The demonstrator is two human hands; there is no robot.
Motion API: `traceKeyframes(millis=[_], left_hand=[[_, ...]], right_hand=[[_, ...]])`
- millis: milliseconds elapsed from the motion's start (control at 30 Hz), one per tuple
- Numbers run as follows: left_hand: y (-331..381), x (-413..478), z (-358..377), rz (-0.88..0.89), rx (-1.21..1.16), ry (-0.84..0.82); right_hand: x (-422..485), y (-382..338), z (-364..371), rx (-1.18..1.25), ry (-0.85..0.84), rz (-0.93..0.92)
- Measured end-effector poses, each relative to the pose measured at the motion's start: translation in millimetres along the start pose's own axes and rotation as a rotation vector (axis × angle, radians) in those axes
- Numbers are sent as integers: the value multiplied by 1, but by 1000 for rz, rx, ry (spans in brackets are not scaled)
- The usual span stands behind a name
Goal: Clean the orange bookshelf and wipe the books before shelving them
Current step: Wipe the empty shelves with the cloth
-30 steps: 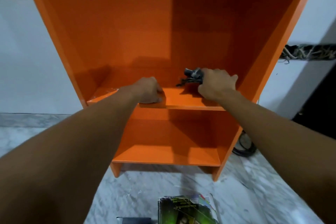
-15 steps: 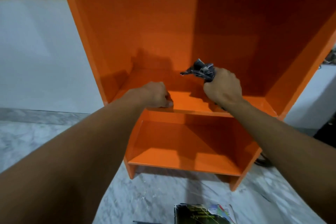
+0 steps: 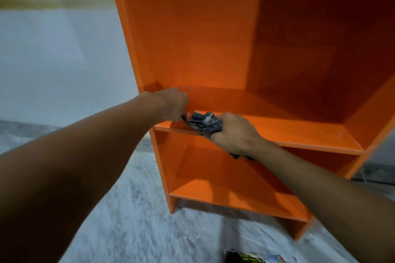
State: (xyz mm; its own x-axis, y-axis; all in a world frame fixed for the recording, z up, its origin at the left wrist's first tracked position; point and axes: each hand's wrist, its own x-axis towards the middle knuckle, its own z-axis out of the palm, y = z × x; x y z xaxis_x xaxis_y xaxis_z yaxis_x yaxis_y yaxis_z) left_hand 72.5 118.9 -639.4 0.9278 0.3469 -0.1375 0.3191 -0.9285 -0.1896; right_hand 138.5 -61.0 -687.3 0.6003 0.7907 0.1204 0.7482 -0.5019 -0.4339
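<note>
Orange all through: bookshelf standing upright on a grey-veined marble floor, backed against a pale wall. Across the bookshelf's middle, one glossy board, brighter toward its front, shadowed toward the back panel.

Over the front edge of that board, toward the bookshelf's left side: right hand, knuckles up, fingers curled tight round a bunched dark grey cloth. Cloth pressed onto the board's front left part, bulging out ahead of the fingers. A loose end pokes out under the wrist, in front of the bookshelf's lower compartment.

Just left of the cloth, at the bookshelf's left front corner, by the joint of board and side panel: left hand, fist-like, fingers bent down and hidden behind the knuckles. Touching or nearly touching the cloth's tip. Cannot tell whether pinching it, gripping the board's edge or holding nothing.

On the floor in front of the bookshelf, well apart from its base, down at the lower frame edge: a book with a dark and green cover, lying flat, only its top strip showing.
</note>
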Motion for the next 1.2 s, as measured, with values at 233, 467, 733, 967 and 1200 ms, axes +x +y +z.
traceKeyframes(millis=[233,467,733,967,1200], left_hand=[[-17,-27,-8,-28,688,-62],[-38,-46,-17,-23,915,65],[-53,-46,-18,50,875,158],[-59,-38,-11,46,855,187],[-67,-33,-6,82,840,222]], right_hand=[[69,36,-2,-117,159,292],[65,-29,32,-34,155,102],[33,-66,26,279,44,-63],[103,-57,42,-43,-32,22],[51,-69,55,-62,16,-264]])
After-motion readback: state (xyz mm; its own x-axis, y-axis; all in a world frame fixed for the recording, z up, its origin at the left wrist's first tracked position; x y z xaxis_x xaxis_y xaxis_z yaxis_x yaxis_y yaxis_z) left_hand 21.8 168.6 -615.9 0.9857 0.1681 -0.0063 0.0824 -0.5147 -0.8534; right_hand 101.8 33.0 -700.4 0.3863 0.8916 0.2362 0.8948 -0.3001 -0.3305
